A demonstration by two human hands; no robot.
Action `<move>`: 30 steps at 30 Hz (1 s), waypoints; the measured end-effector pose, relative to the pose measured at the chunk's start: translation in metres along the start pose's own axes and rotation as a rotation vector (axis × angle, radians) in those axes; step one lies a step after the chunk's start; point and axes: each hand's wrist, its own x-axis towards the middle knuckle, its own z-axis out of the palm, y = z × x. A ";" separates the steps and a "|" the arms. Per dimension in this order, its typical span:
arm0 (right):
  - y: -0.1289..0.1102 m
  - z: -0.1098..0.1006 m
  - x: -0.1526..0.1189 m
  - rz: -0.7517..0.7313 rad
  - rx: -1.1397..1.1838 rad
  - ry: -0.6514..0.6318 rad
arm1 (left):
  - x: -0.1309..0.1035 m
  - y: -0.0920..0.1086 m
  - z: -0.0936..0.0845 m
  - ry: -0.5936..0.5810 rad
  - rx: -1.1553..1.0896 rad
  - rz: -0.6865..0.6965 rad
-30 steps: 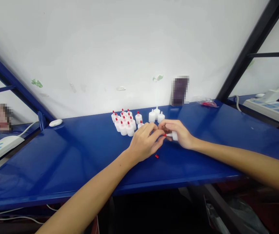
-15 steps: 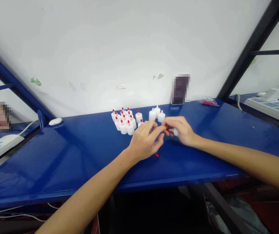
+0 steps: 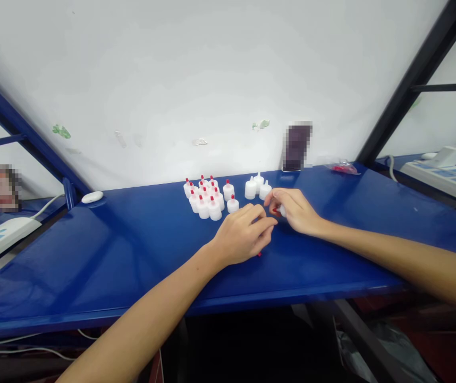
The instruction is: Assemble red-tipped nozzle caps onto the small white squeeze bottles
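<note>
My right hand (image 3: 294, 210) is closed on a small white bottle (image 3: 283, 211), tilted on its side, with a red tip (image 3: 276, 210) at its left end. Just left of it, my left hand (image 3: 246, 232) has thumb and fingertips pressed together; whatever they may hold is hidden. Under the left fingers a red cap (image 3: 259, 254) lies on the table, partly covered. Several white bottles with red caps (image 3: 214, 208) stand upright in a cluster to the left. Behind my hands stand three uncapped white bottles (image 3: 251, 188).
The blue table (image 3: 132, 239) meets a white wall. A phone (image 3: 296, 147) leans there, beside a clear bag with red pieces (image 3: 343, 167). A white oval case (image 3: 92, 197) lies at the back left. Power strips sit at both sides.
My left fingertips have come away from the red tip and moved slightly down. My right hand still holds the bottle. The loose red cap is now more covered.
</note>
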 end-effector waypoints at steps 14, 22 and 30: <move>0.009 -0.009 0.010 -0.009 -0.077 -0.025 | 0.000 0.002 -0.003 -0.149 -0.042 -0.017; 0.009 -0.008 0.003 -0.157 -0.283 -0.047 | 0.000 0.001 -0.005 -0.121 -0.049 -0.038; -0.011 0.007 0.033 -0.437 -0.381 -0.080 | -0.002 0.002 -0.005 -0.219 -0.076 -0.017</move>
